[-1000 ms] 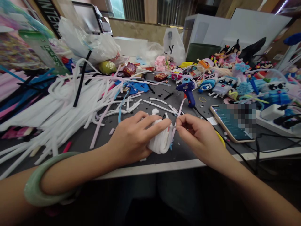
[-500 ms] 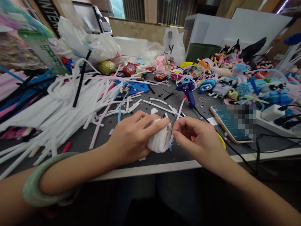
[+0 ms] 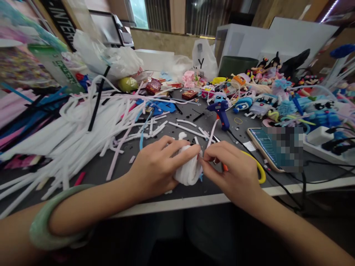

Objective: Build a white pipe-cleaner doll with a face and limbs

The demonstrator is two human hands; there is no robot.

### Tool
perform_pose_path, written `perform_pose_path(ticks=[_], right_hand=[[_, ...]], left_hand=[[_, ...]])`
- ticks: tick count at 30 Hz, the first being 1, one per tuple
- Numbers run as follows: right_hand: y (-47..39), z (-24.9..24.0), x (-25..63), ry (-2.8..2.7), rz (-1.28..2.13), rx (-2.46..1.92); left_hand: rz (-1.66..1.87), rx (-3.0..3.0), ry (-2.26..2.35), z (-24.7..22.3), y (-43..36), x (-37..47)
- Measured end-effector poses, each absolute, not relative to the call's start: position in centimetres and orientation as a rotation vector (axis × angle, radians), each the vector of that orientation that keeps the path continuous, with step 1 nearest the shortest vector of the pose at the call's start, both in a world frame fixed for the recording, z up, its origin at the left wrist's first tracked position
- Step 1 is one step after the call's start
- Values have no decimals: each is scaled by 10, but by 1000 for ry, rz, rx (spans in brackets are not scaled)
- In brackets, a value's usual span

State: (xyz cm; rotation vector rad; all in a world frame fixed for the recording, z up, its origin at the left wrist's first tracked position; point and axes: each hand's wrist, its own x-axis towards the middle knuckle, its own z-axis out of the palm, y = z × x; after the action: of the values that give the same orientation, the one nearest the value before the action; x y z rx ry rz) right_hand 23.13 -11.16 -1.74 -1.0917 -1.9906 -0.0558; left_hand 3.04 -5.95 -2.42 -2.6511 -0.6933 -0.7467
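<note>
Fingers of the left hand (image 3: 158, 168) clamp the white, fuzzy coiled bundle (image 3: 188, 175) above the cluttered dark-grey tabletop (image 3: 188, 194); the right hand's (image 3: 234, 171), pinched together, have moved closer.

A thick, rounded bangle (image 3: 41, 225), pale green and glossy, circles the left forearm (image 3: 94, 207). The left hand (image 3: 155, 166) and right hand (image 3: 235, 170) are bare, as is the right forearm (image 3: 299, 229). Dark, faintly bluish clothing (image 3: 208, 225) covers the legs, its details lost in shadow.
</note>
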Motion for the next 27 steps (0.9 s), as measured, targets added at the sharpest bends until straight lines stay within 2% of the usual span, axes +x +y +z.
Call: perform_pose_path(ticks=[5,15,21,27], right_hand=[[-114,-23,231,-2000,-228,-1027],[-114,-28,228,-2045,-363,-987],[-115,-31,227,-2024,-382,-972],[-116,-29,226,-1959,-200,-1000]], left_hand=[[-756,-2651,-686,-23,-59,31],[-760,-2660,-704,-24,-60,32],[-749,-2662,-688,-26,-59,32],[-765,-2667,-681,-25,-60,33]])
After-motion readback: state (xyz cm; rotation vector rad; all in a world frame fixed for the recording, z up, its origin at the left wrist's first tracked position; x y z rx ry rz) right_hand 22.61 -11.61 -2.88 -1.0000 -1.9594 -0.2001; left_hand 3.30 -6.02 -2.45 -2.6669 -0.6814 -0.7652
